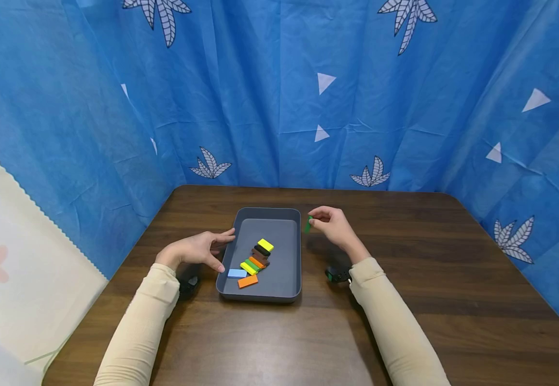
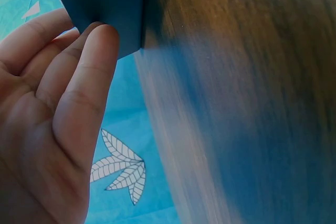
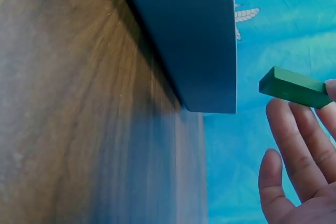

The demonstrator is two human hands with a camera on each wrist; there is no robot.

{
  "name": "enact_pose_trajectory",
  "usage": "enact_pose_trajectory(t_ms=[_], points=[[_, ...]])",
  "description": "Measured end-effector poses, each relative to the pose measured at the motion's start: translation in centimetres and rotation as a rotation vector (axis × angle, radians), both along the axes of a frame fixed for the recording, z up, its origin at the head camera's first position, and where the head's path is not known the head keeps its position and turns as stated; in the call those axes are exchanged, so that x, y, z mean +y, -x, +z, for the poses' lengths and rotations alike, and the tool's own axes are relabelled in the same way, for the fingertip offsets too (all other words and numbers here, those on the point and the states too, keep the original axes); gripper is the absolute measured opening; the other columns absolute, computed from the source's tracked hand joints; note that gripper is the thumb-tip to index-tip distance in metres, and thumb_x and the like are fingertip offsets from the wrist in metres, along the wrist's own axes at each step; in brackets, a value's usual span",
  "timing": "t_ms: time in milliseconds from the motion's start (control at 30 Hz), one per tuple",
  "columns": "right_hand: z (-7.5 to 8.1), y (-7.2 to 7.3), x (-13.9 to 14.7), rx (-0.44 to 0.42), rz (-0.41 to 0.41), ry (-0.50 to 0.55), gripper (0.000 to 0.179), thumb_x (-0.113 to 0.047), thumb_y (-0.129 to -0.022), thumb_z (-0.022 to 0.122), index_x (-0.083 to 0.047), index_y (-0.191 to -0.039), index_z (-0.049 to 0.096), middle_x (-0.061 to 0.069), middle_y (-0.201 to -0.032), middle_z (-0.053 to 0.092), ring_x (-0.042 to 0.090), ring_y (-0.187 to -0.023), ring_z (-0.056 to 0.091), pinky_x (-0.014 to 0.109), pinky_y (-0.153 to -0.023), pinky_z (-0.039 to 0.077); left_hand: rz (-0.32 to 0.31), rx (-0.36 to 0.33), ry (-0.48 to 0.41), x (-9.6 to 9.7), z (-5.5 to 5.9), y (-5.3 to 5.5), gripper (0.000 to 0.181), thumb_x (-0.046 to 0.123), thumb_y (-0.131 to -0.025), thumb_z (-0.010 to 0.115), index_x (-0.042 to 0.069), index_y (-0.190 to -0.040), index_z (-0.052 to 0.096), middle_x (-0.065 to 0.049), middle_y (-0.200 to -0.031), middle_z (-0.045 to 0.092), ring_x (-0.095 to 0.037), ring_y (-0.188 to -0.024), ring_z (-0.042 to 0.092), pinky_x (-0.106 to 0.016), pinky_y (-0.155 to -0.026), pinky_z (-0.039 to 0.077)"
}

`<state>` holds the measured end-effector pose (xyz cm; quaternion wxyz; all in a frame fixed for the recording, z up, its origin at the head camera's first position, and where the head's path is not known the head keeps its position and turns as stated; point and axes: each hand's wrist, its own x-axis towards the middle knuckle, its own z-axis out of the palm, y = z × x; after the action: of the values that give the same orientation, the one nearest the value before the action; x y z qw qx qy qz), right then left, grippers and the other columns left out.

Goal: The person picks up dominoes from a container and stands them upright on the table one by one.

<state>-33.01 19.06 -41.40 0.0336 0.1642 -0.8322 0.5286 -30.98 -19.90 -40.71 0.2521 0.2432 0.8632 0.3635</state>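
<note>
A grey tray (image 1: 289, 257) holds several small rectangular blocks. My left hand (image 1: 193, 250) rests at the tray's left rim in the head view, thumb and forefinger spread; in the left wrist view its other fingers (image 2: 86, 77) lie against the outer wall. Just past the right rim, my right hand (image 1: 333, 228) pinches a green block (image 3: 295, 87) by one end, above the table. Inside the tray, a leaning row runs from a yellow block (image 1: 265, 245) through black, brown, orange and green ones to another yellow block (image 1: 248, 268). A light blue block (image 1: 237, 273) and an orange block (image 1: 248, 281) lie nearer the front.
The brown wooden table (image 1: 405, 236) extends around the tray. Blue patterned curtains (image 1: 279, 107) hang behind it and on the right. Pale flowered cloth (image 1: 14, 279) hangs at the left. Dark wrist devices (image 1: 337, 274) sit beneath both forearms.
</note>
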Motion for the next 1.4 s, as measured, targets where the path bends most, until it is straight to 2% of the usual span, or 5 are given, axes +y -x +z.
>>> enact_pose_trajectory(t_ms=[300, 533, 700, 867, 1400], points=[[-1.6, -0.4, 1.2, -0.015, -0.018, -0.011, 0.029, -0.009, -0.097, 0.066, 0.005, -0.122, 0.065, 0.019, -0.112, 0.070, 0.024, -0.097, 0.067, 0.035, -0.087, 0.059, 0.009, 0.004, 0.012, 0.1, -0.1, -0.1, 0.095, 0.017, -0.080, 0.085, 0.000, -0.156, 0.030, -0.016, -0.169, 0.012, -0.050, -0.140, 0.040, -0.048, -0.106, 0.050], [-2.4, -0.3, 1.6, -0.036, -0.030, -0.048, 0.033, -0.008, -0.096, 0.066, 0.007, -0.125, 0.064, 0.022, -0.115, 0.069, 0.029, -0.100, 0.066, 0.040, -0.088, 0.058, 0.010, 0.003, 0.004, 0.1, -0.2, 0.0, 0.095, 0.017, -0.080, 0.085, 0.001, -0.156, 0.030, -0.015, -0.169, 0.012, -0.050, -0.140, 0.041, -0.048, -0.105, 0.050], [-3.0, 0.0, 1.7, -0.040, -0.021, -0.069, 0.031, -0.007, -0.096, 0.066, 0.005, -0.124, 0.065, 0.020, -0.114, 0.069, 0.025, -0.097, 0.066, 0.034, -0.084, 0.058, 0.002, 0.003, -0.004, 0.0, -0.2, 0.1, 0.095, 0.015, -0.080, 0.085, 0.000, -0.156, 0.030, -0.016, -0.169, 0.011, -0.050, -0.140, 0.040, -0.050, -0.107, 0.048], [-3.3, -0.2, 1.8, -0.053, -0.014, -0.066, 0.029, -0.005, -0.094, 0.067, 0.005, -0.122, 0.066, 0.019, -0.111, 0.070, 0.023, -0.096, 0.065, 0.030, -0.082, 0.057, 0.002, 0.003, -0.001, 0.0, -0.2, 0.1, 0.095, 0.015, -0.080, 0.085, 0.000, -0.156, 0.030, -0.016, -0.169, 0.011, -0.051, -0.140, 0.040, -0.050, -0.107, 0.048], [-3.7, -0.2, 2.1, -0.101, 0.008, -0.043, 0.030, -0.002, -0.093, 0.068, 0.006, -0.122, 0.066, 0.019, -0.106, 0.068, 0.020, -0.093, 0.064, 0.030, -0.081, 0.058, 0.001, 0.010, 0.013, 0.2, 0.1, 0.0, 0.094, 0.014, -0.080, 0.085, -0.001, -0.155, 0.030, -0.018, -0.168, 0.011, -0.051, -0.140, 0.041, -0.050, -0.107, 0.048]])
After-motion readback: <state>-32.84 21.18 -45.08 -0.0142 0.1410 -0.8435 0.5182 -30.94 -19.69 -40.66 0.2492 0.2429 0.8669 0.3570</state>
